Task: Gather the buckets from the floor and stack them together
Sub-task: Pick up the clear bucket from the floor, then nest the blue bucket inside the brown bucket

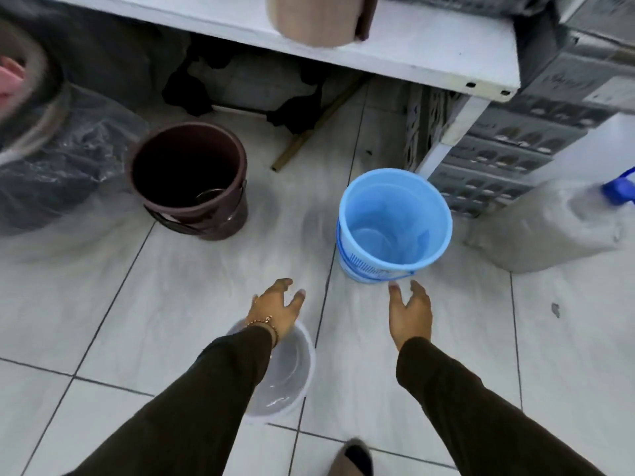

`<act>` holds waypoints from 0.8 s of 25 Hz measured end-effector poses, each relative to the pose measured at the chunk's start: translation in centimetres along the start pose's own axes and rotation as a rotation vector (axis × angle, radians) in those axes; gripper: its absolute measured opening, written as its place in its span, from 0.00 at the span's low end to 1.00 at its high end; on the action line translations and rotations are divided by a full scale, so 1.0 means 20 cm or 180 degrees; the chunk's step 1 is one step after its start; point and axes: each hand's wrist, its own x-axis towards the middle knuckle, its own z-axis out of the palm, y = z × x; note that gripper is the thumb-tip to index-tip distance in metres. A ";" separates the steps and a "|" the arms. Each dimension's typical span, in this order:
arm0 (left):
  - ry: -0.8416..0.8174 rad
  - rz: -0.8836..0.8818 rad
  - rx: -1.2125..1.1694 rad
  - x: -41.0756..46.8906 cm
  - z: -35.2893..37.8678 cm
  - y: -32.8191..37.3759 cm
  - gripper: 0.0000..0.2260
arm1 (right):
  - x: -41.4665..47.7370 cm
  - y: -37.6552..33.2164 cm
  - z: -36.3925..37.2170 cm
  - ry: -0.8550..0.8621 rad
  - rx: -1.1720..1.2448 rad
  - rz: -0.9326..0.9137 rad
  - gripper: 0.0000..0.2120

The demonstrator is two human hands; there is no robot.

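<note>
Nearest the camera are the two dark sleeves reaching forward over the tiled floor (137, 304), with a shoe tip at the bottom edge; under the left forearm stands the clear bucket (292, 369), upright, its mouth partly covered by the arm. The left hand (275, 309) hangs just beyond that bucket's far rim, fingers spread and slack, grasping nothing; whether the wrist touches the rim I cannot tell.

Going left to right across the floor: a heap of clear plastic sheeting (62, 166) at the far left; beside it the brown bucket (189, 180), upright and well apart from the other two, with something metallic lying at its bottom; then the bare tile between; then the blue bucket (395, 225), upright, its handle folded down on the near side; then a pale sack (549, 228) at the right. The right hand (410, 312) is released too, fingers apart, its tips just short of the blue bucket's handle.

Risks, as I judge them: the left arm could knock the light clear bucket over as it moves; a grab at the blue handle alone may swing the bucket into the white shelf leg (450, 139) close behind it; the brown bucket's loose content could jam the nesting; the frame is motion-blurred, so the reach may be hasty.
</note>
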 end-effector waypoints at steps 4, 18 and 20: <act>-0.0455 -0.1096 -0.1730 0.37 0.31 0.37 0.49 | 0.49 -0.12 -0.07 0.0193 0.0700 0.0576 0.26; 0.1148 -0.0745 -0.3721 0.33 0.12 0.60 0.23 | 0.32 -0.35 -0.17 -0.0375 0.1341 0.0385 0.19; 0.1165 -0.0550 -0.3535 0.22 -0.11 0.58 0.22 | 0.17 -0.46 -0.20 -0.0552 0.1275 0.0114 0.20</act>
